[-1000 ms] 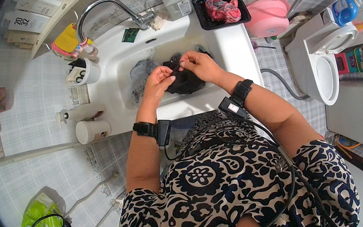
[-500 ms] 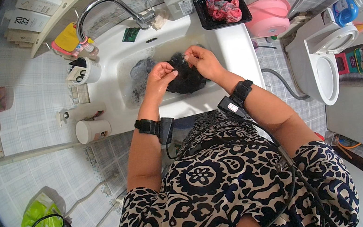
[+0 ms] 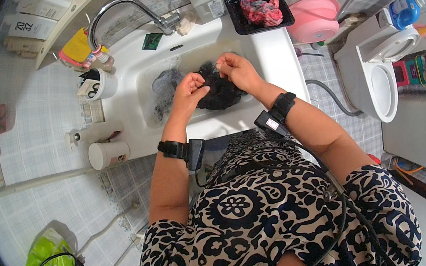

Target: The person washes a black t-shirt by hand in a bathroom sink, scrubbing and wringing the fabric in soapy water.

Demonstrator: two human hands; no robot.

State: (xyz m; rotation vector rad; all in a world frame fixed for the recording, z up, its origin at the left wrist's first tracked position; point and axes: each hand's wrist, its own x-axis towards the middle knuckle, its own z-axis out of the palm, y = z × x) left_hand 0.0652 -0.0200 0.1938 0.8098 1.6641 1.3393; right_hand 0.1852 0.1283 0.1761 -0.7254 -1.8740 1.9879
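Observation:
A black, wet cloth-like bundle [image 3: 218, 93] lies in the murky water of the white washbasin [image 3: 128, 101]; its exact kind is not clear. Over its left edge hovers my left hand [image 3: 189, 92], fingers curled and the thumb apart from them, with nothing visible between. My right hand [image 3: 240, 73] is above the bundle's right side, thumb and forefinger pinched together. Whatever that pinch holds is too small to make out. To the left, a greyish dark cloth [image 3: 165, 88] soaks among suds.
A chrome faucet [image 3: 130, 2] arches over the basin's back left. On the right rim sits a black tray [image 3: 241, 28] with a pink-and-grey cloth [image 3: 263, 11], beside a pump bottle [image 3: 208, 4]. Left stand a white cup [image 3: 109, 82] and a white tub [image 3: 110, 154].
My left fingers have curled slightly more, and the thumb stays apart. The right hand keeps its pinch in almost the same place. The view has shifted very slightly.

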